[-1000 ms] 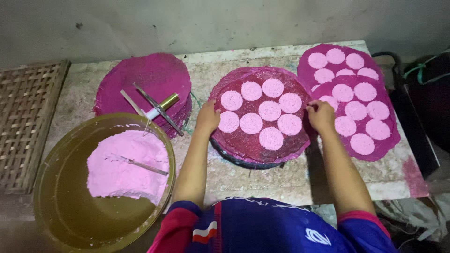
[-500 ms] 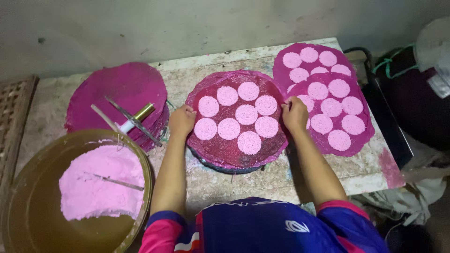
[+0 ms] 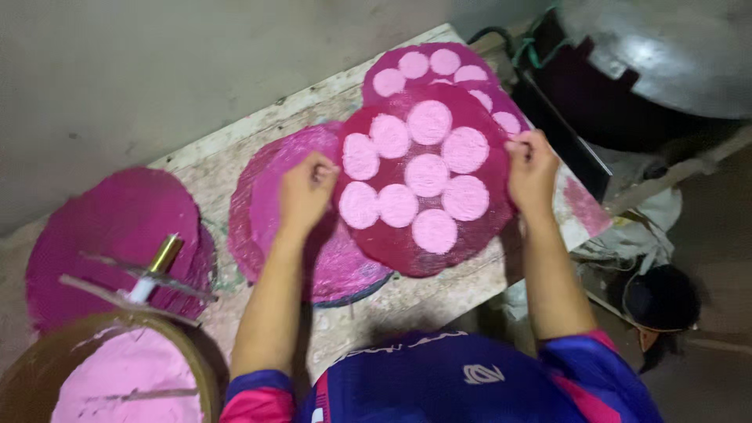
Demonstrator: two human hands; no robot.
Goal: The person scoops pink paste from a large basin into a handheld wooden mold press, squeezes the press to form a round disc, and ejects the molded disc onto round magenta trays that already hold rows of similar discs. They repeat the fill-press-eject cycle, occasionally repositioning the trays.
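A round magenta mat [image 3: 427,184] carrying eight pale pink discs [image 3: 427,174] is held near the centre of the frame, gripped at its opposite edges by both hands. The left hand [image 3: 305,192] is closed on the mat's left rim, fingers curled over the edge, and the right hand [image 3: 533,168] is pinched on the right rim. The held mat is seen partly over a second magenta mat [image 3: 274,211] that lies bare of discs on the worn stone-topped table [image 3: 227,160] to its left, with a dark rim showing beneath it. Behind the held mat, toward the upper centre of the frame, another mat loaded with pink discs [image 3: 427,66] is partly covered by it. At the left of the frame a stack of bare magenta mats [image 3: 110,227] is seen, with a brass-coloured tube [image 3: 160,258] and thin metal strips lying across its lower edge. In the lower left corner a large brown bowl [image 3: 205,368] filled with pink paste [image 3: 129,380] is partly cut off. A grey metal vessel [image 3: 666,47] is visible in the upper right, and blue and pink sleeves are seen at the bottom.
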